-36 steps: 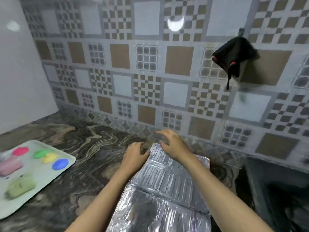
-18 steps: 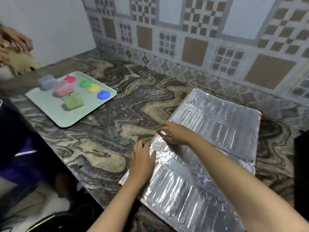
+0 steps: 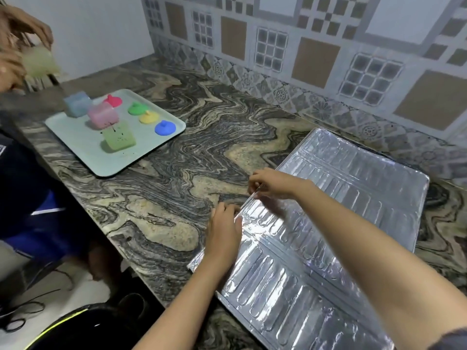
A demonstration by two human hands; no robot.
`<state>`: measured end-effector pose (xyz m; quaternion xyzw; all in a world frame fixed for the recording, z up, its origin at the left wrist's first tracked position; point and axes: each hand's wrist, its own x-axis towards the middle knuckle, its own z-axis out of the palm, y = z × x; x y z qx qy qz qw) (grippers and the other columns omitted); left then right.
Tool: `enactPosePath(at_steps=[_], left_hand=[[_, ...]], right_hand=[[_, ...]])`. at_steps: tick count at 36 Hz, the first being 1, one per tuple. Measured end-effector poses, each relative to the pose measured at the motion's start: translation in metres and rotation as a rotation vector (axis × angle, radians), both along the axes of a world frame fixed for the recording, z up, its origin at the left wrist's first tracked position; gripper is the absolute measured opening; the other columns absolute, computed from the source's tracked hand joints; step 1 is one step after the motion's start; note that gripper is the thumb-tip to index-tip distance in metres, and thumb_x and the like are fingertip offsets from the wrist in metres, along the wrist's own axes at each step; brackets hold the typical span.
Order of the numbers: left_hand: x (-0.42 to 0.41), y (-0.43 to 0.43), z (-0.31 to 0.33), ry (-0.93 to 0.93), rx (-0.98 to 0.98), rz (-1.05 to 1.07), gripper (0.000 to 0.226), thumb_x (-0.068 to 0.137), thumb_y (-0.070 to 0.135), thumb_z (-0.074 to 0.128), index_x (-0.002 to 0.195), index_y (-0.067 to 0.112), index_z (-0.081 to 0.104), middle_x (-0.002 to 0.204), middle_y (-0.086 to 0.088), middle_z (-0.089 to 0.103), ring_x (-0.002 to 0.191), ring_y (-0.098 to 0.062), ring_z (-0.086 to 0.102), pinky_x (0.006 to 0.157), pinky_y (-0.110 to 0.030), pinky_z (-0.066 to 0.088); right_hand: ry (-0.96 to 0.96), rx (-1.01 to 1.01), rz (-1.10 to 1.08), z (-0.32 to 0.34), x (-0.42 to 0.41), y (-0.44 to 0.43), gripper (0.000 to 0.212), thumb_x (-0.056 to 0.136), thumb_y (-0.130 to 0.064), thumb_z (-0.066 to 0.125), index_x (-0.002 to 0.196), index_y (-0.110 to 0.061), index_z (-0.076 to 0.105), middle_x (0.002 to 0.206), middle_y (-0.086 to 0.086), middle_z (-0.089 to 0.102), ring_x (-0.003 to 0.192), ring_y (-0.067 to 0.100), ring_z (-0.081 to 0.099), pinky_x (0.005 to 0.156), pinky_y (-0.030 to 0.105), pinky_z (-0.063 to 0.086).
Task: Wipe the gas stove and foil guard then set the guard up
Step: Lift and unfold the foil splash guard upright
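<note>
Head view, left to right: tray [image 3: 75,137] of coloured blocks, now nearer; left hand [image 3: 223,233] flat, open, pressing foil guard [image 3: 328,223]; right hand [image 3: 271,184] pinching its left edge. Guard unchanged, lying flat on counter [image 3: 189,157]; standing it up remains.
</note>
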<state>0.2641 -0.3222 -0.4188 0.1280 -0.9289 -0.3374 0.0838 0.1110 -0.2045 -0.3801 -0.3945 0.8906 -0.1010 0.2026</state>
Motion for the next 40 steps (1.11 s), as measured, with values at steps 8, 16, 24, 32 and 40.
enactPosePath(at_steps=[8,16,24,32,40], left_hand=[[-0.018,-0.006,0.023,0.114,0.074,-0.019,0.023,0.093,0.017,0.052,0.112,0.012,0.063,0.108,0.0,0.059,0.101,-0.017,0.054,0.082,-0.024,0.039],[-0.06,-0.012,0.107,0.407,0.036,-0.116,0.017,0.086,0.008,0.059,0.098,0.011,0.069,0.097,-0.003,0.064,0.092,-0.02,0.06,0.083,-0.033,0.048],[-0.099,-0.002,0.193,0.592,-0.085,-0.259,0.014,0.084,0.006,0.059,0.095,0.007,0.067,0.097,-0.008,0.064,0.094,-0.026,0.059,0.085,-0.038,0.047],[-0.125,0.023,0.245,0.611,-0.226,-0.318,0.015,0.087,0.011,0.059,0.097,0.003,0.066,0.1,-0.011,0.055,0.099,-0.028,0.055,0.09,-0.04,0.047],[-0.141,0.047,0.247,0.56,-0.228,-0.394,0.012,0.088,0.005,0.056,0.091,-0.002,0.064,0.095,-0.016,0.053,0.092,-0.032,0.055,0.083,-0.047,0.047]], right_hand=[[-0.001,-0.114,-0.046,0.034,-0.006,0.011,0.006,0.085,-0.009,0.063,0.088,-0.014,0.061,0.086,-0.007,0.049,0.086,0.015,0.049,0.076,0.021,0.037],[0.229,-0.228,-0.097,0.132,-0.017,0.034,0.011,0.087,-0.012,0.062,0.092,-0.002,0.063,0.085,-0.002,0.045,0.079,0.014,0.045,0.066,0.012,0.031],[0.344,-0.344,-0.229,0.217,-0.024,0.067,0.01,0.088,-0.015,0.062,0.083,-0.021,0.056,0.08,-0.003,0.044,0.074,0.012,0.046,0.068,0.014,0.037],[0.342,-0.387,-0.317,0.253,-0.03,0.104,0.006,0.089,-0.016,0.06,0.087,-0.02,0.056,0.084,-0.015,0.046,0.079,0.001,0.047,0.071,0.015,0.036],[0.303,-0.464,-0.381,0.248,-0.023,0.134,0.006,0.09,-0.015,0.057,0.095,-0.014,0.061,0.097,-0.003,0.055,0.089,0.009,0.051,0.075,0.012,0.038]])
